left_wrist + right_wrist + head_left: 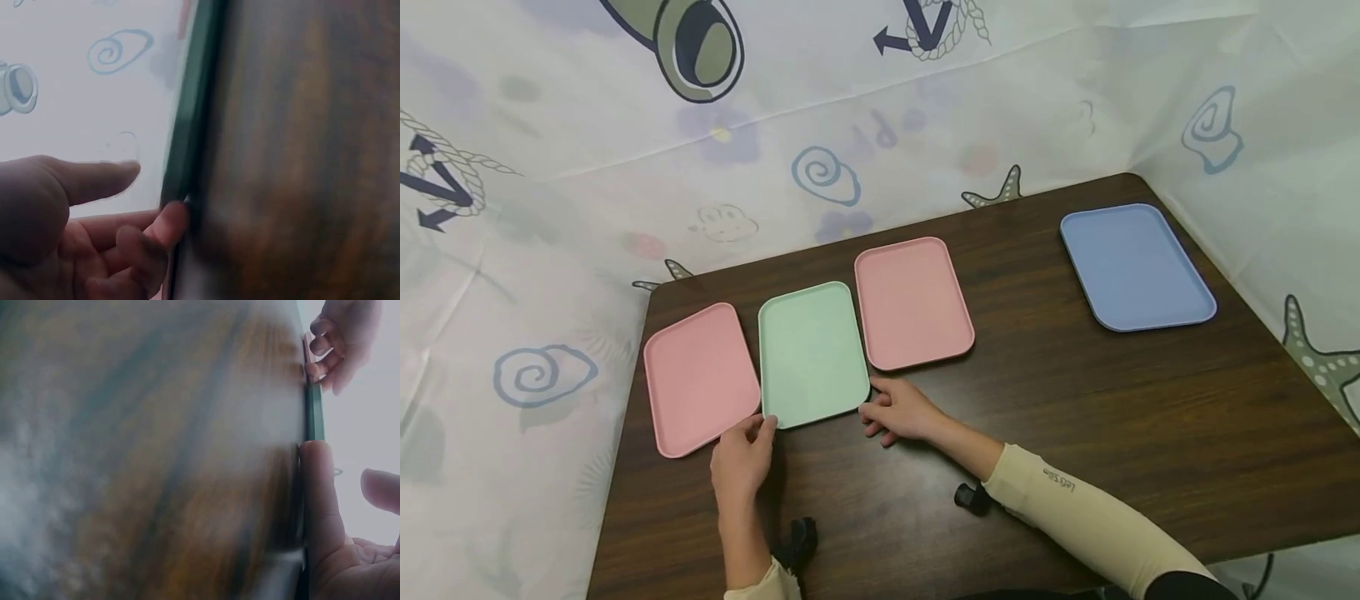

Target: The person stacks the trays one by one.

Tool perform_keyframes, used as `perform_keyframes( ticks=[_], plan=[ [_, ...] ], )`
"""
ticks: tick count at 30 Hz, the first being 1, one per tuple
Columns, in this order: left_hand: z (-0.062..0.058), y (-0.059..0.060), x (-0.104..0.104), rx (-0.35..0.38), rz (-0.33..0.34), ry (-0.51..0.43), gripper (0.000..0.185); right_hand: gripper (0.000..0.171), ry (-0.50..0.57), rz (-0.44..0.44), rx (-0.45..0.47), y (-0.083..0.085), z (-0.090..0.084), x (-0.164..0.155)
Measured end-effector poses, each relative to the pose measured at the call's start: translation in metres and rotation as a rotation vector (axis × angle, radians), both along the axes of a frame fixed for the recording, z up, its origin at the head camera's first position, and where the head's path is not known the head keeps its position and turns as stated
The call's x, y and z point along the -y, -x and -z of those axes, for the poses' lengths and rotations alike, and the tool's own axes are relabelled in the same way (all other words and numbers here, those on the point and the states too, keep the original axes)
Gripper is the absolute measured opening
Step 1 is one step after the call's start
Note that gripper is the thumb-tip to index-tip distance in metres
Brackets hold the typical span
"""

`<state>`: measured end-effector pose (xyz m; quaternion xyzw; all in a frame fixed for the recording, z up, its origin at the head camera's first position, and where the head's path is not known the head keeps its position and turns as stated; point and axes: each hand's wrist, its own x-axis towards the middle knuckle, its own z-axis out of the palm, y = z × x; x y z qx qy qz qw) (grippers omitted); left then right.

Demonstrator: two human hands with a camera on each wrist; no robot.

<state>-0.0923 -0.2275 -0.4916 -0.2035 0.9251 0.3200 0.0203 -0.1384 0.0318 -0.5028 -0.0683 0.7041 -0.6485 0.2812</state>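
right hand (901, 411), nearest the lens on its sleeved forearm, rests on the table (1075, 433) with fingertips against the near right corner of the green tray (812, 354). the right wrist view shows one finger (319, 500) laid straight along the tray edge, the thumb apart from it; fingers relaxed, not pinching. left hand (743, 460) meets the near left corner of the same tray; its fingertip (172, 222) touches the rim in the left wrist view, thumb extended and clear of the tray, other fingers loosely curled on nothing.

green tray lies flat, directly ahead of both hands and between them. judgement: the tray is being squared or slid; even pressure from both corners would keep it from skewing into its neighbours.

left pink tray (700, 379) sits just beyond the left hand, edge almost touching the green tray. right pink tray (913, 302) sits ahead of the right hand, close beside. blue tray (1135, 267) lies well apart, far right of the right hand.
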Motion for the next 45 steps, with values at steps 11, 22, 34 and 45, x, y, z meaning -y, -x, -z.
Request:
perform_keyframes(
  ticks=[11, 22, 34, 45],
  plan=[
    [-0.001, -0.005, 0.005, -0.007, -0.063, -0.171, 0.037, 0.052, -0.041, 0.016, -0.035, -0.004, -0.005, -0.004],
    [-0.004, -0.009, 0.015, -0.078, -0.116, -0.66, 0.036, 0.039, -0.024, 0.062, -0.043, -0.008, -0.014, 0.001],
    [-0.01, -0.023, 0.018, -0.055, -0.007, -0.732, 0.039, 0.042, 0.017, 0.079, -0.029, -0.007, -0.013, -0.001],
    [-0.027, -0.035, 0.0, -0.164, 0.023, -0.733, 0.038, 0.037, -0.006, 0.078, -0.056, -0.015, -0.024, -0.018]
  ],
)
